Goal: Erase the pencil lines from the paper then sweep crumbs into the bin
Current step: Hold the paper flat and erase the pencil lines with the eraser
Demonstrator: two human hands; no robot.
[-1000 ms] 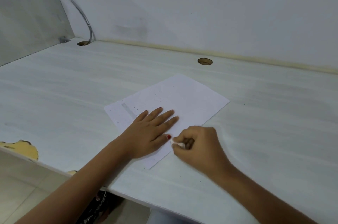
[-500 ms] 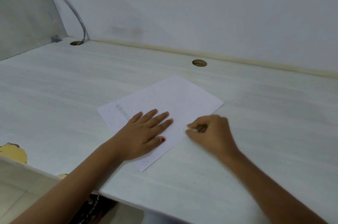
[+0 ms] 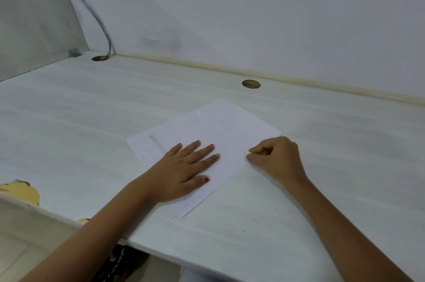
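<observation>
- at the left end of the white rectangular sheet of paper point(image 3: 225, 125), which lies askew on the pale whitewashed wooden surface point(image 3: 69, 120), a faint grey pencil streak point(image 3: 157, 143) shows. i judge that bit is not yet rubbed out.
- my left grip point(image 3: 181, 171) lies flat on the near-left part of the sheet, fingers straight and spread. the palm presses down to pin the sheet, and the grip holds nothing.
- past those fingertips the middle of the sheet looks blank to me, so most of the erasing seems done. any fine lines there would be too faint for me to tell.
- tiny dark eraser crumbs point(image 3: 190, 124) speckle the sheet, and a few lie on the surface by its near corner. they lie scattered, so i judge the sweeping half of the task is all left to do.
- the small white eraser point(image 3: 248, 154) touches the sheet close to its right edge, its tip poking out leftward from my fingers.
- my right grip point(image 3: 278, 157) is curled, thumb and forefinger pinching the eraser. the hand sits over the paper's right edge and the surface just beside it.
- no bin is in view, so i cannot tell where the crumbs must go.
</observation>
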